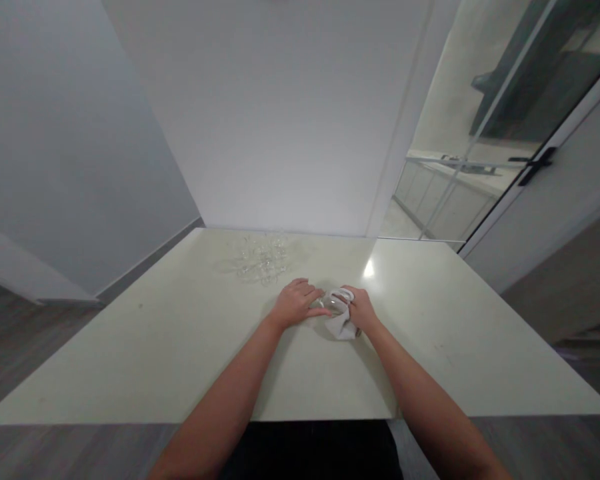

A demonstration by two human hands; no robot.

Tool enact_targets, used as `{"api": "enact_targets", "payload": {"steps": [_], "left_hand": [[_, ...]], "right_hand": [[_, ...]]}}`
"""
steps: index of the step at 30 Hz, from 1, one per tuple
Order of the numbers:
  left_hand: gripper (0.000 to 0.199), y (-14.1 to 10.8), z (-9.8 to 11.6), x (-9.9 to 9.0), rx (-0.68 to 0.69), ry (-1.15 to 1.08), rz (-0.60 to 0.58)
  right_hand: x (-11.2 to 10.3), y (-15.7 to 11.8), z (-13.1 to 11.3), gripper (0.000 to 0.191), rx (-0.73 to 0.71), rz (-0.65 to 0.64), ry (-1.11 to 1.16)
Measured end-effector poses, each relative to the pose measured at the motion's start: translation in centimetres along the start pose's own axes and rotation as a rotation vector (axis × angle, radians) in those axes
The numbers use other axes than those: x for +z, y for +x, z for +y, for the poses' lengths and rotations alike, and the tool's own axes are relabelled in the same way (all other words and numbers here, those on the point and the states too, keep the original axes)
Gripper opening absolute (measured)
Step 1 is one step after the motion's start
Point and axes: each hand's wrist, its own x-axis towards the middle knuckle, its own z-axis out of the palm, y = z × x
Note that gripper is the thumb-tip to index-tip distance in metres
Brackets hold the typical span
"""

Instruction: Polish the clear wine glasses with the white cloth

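Observation:
Near the middle of the pale table (190, 347), a clear glass-like object (334, 305) lies between my two hands. My left hand (295, 303) has its fingers and thumb around the left end of the clear object. A white cloth (343, 327) is bunched in my right hand (361, 310), whose fingers press it against the right part of the object. The cloth hangs below toward the tabletop and hides part of the object.
Behind my left hand, a cluster of several clear glass-like pieces (263, 260) stands near the table's back edge. A white panel (290, 133) rises behind the table. To the right is a glazed door with a black handle (539, 165).

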Motion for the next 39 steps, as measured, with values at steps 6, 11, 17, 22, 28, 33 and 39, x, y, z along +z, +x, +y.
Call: {"api": "enact_targets", "payload": {"steps": [6, 11, 17, 22, 28, 33, 39], "left_hand": [[0.042, 1.2, 1.9, -1.1, -0.108, 0.083, 0.146], [0.038, 1.0, 1.6, -0.6, -0.121, 0.085, 0.028], [0.042, 0.9, 1.6, -0.1, -0.168, 0.066, -0.069], [0.052, 1.0, 2.3, 0.1, -0.121, 0.021, 0.079], [0.051, 0.8, 2.6, 0.3, -0.171, 0.073, -0.101], [0.045, 0.8, 2.8, 0.4, -0.242, 0.036, -0.148], [0.048, 0.4, 2.6, 1.0, -0.24, -0.019, -0.116]], "right_hand": [[1.8, -0.2, -0.6, 0.015, 0.166, 0.089, 0.345], [1.3, -0.4, -1.0, 0.02, 0.007, 0.0, -0.088], [0.6, -0.5, -1.2, 0.011, -0.125, -0.097, -0.554], [1.1, -0.2, -0.7, 0.02, -0.062, -0.058, -0.157], [1.0, -0.4, -0.9, 0.015, -0.123, -0.097, -0.327], [0.2, -0.5, -1.5, 0.023, -0.291, -0.091, -0.623], [0.1, -0.4, -1.7, 0.018, -0.273, -0.129, -0.645]]}}
